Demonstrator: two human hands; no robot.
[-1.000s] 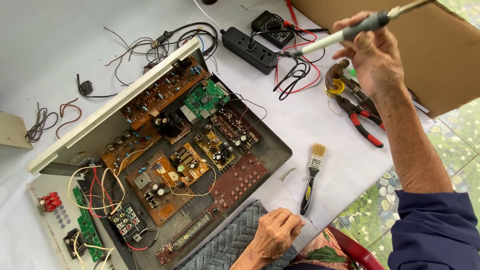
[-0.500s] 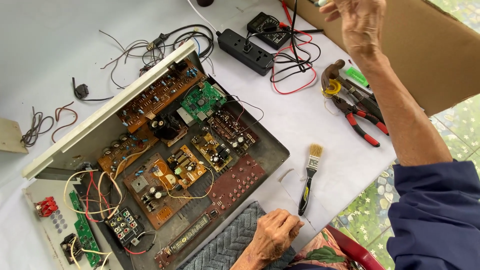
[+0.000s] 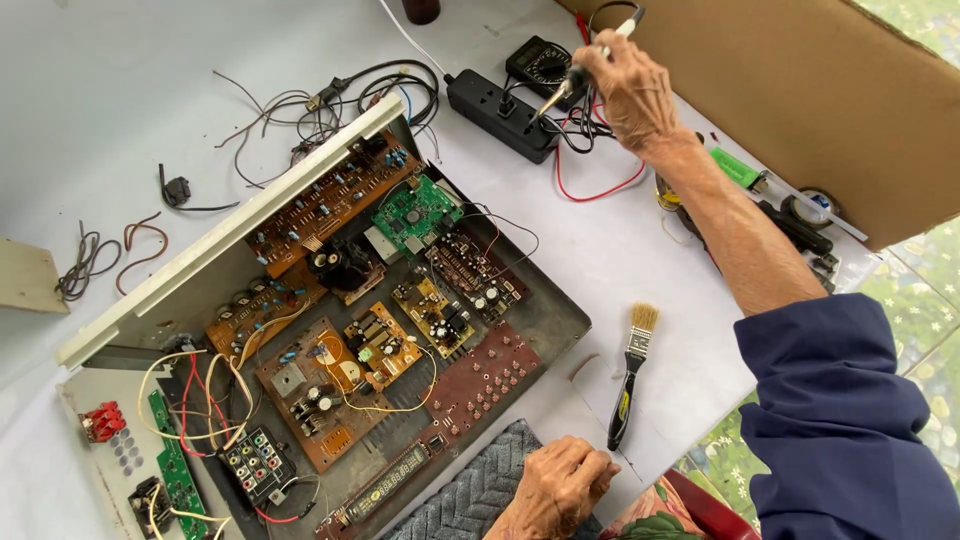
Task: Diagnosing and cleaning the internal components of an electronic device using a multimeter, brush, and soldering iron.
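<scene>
Circuit boards fill the open grey amplifier chassis (image 3: 330, 330) on the white desk (image 3: 120, 90). Left hand (image 3: 560, 485) stays curled, empty, by the black-handled paintbrush (image 3: 628, 375). Right hand (image 3: 635, 90), clamped on the soldering iron (image 3: 575, 75), has dropped from high up toward the black power strip (image 3: 500, 115).

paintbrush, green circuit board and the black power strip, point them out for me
paintbrush (image 3: 630, 375), head view, on the black handle just below the bristles
green circuit board (image 3: 417, 213), head view, middle of the board
black power strip (image 3: 498, 112), head view, on its top face
</scene>
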